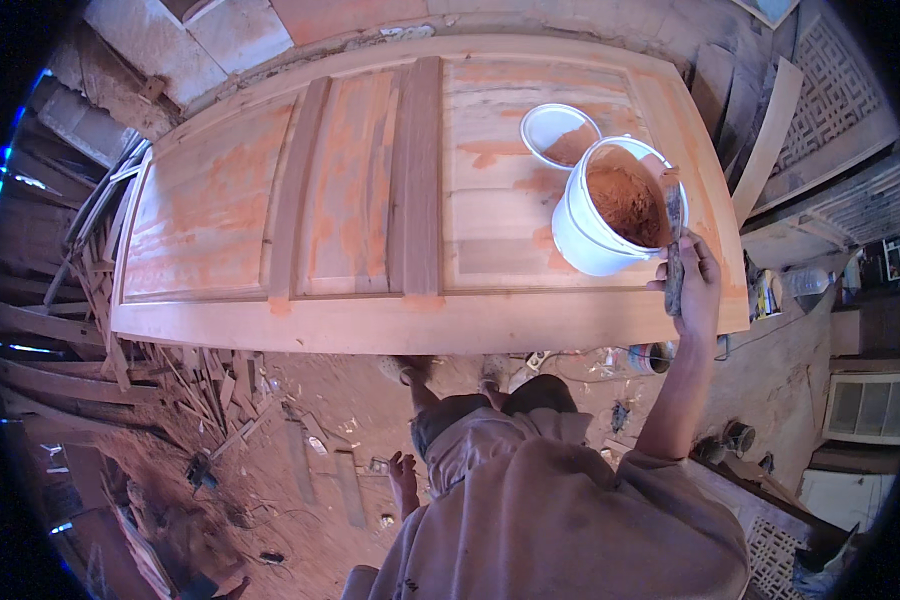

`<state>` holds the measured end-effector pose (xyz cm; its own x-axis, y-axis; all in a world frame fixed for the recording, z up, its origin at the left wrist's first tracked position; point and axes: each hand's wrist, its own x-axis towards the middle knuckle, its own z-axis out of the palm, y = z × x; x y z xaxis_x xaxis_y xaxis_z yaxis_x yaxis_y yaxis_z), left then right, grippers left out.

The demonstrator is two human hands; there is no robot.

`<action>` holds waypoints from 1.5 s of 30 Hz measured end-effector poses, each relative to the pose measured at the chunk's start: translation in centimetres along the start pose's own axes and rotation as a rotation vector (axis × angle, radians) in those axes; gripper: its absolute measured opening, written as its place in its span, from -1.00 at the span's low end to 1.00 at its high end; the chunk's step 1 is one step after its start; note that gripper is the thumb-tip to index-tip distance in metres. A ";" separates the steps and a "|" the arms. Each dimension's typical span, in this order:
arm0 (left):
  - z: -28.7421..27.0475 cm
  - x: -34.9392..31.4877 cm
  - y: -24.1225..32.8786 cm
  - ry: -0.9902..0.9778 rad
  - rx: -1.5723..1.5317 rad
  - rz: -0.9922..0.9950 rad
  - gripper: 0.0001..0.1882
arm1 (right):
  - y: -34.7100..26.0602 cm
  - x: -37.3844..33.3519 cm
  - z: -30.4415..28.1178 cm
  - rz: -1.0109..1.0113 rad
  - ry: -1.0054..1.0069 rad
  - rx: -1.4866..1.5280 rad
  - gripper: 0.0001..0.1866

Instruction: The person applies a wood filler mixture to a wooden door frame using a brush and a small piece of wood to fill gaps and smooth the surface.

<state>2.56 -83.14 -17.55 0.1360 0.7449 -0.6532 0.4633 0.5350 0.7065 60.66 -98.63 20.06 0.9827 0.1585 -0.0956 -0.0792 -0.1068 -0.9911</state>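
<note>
My right hand (pixel 703 285) is closed round the handle of a putty knife (pixel 674 270), held upright at the right rim of a white plastic bucket (pixel 582 235). Reddish-brown filler paste (pixel 620 195) fills part of the bucket, and some clings near the knife's blade. Behind the bucket lies its white round lid (pixel 550 128), smeared with the same paste. Both rest on a wooden panelled door (pixel 370 318) streaked with orange-brown filler. My left hand (pixel 403 482) hangs low beside my body, away from the door, its fingers loosely bent and apart with nothing in them.
Wood scraps and offcuts (pixel 215 400) are heaped on the left over a dusty floor (pixel 320 440). Boards and a lattice panel (pixel 830 120) lean at the far right. Below the door's right end stands a paint can (pixel 652 358), with a clear plastic bottle (pixel 808 281) farther right.
</note>
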 end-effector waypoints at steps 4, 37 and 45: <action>1.0 -1.2 -0.7 0.025 -0.071 -0.066 -0.51 | 1.1 -0.6 0.1 0.216 -0.118 0.538 -0.71; -19.6 1.9 -5.7 0.195 -0.720 -0.399 -0.50 | 8.1 -25.2 32.8 0.799 -0.772 1.103 -0.55; -34.5 8.0 -0.6 0.460 -0.859 -0.189 -0.53 | 5.6 -33.5 49.8 0.922 -0.882 1.023 -0.57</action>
<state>-26.82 -63.74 -13.85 -0.3122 0.6023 -0.7347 -0.3740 0.6330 0.6778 18.95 -55.69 13.11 0.1767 0.9310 -0.3194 -0.9756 0.1226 -0.1823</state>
